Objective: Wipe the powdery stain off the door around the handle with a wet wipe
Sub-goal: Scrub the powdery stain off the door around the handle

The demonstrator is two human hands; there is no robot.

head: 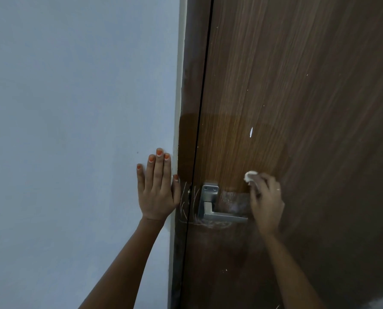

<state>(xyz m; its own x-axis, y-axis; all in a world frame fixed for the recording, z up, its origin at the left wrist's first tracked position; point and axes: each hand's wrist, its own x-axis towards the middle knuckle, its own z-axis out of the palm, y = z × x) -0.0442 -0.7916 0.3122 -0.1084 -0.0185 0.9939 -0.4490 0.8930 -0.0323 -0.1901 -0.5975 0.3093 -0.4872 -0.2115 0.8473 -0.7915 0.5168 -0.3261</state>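
The brown wood-grain door [297, 108] fills the right half of the view. Its silver lever handle [217, 208] sits low, near the door's left edge. A whitish powdery stain [233, 200] shows between the handle plate and my right hand, with more smears below the lever and white streaks left of the plate. My right hand [266, 204] presses a bunched white wet wipe [250, 176] against the door, just up and right of the handle. My left hand [157, 190] lies flat with fingers spread on the wall, beside the door frame.
The pale blue-grey wall [74, 130] covers the left half. A dark gap runs between the door frame [186, 141] and the door. Small white paint flecks [250, 132] dot the door above the handle. A darker damp-looking band spans the door above the handle.
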